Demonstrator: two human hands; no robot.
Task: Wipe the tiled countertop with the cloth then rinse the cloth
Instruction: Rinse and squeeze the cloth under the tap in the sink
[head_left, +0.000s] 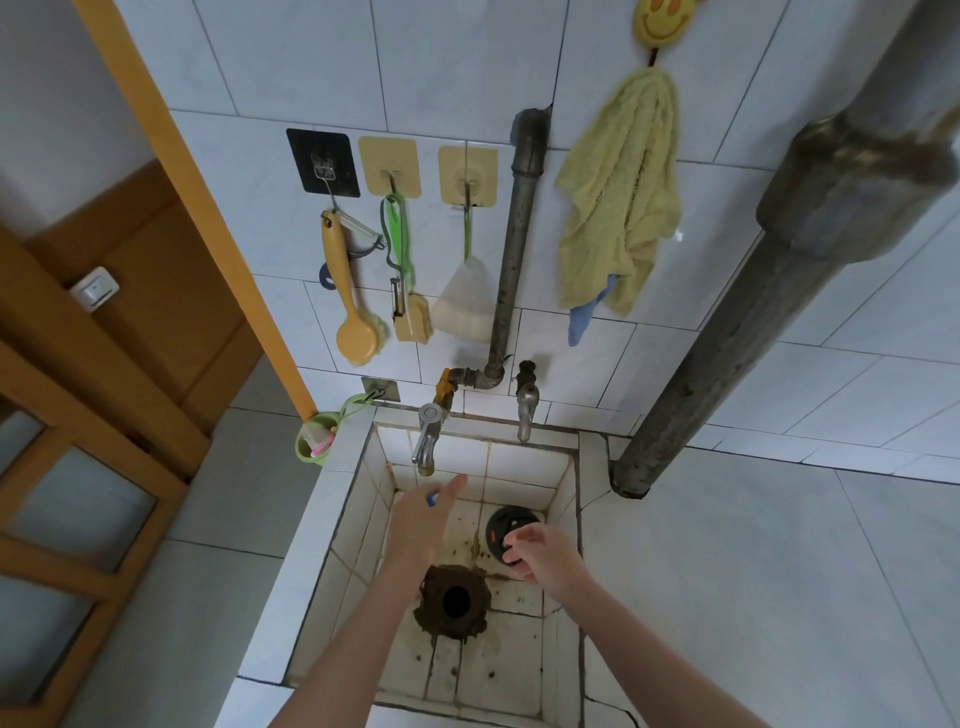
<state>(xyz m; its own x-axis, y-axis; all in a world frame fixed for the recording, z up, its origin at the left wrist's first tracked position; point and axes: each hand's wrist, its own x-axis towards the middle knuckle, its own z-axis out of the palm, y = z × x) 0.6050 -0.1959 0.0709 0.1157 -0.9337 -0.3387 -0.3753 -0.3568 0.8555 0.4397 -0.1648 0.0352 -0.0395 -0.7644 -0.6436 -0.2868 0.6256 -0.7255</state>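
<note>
— Where are the hands?
— Both are over the tiled sink (566, 467). The left hand (423, 525) reaches toward the left tap (428, 436), fingers stretched out, with a small blue thing at the thumb side; I can't tell what it is or whether it is pinched.
— And the right hand (543, 558)?
— Fingers curled on the dark round plug (511, 530) beside the open drain hole (456, 601).
— The cloth?
— A yellow cloth (618, 192) hangs on a wall hook above the bench (753, 571), well apart from both hands.
</note>
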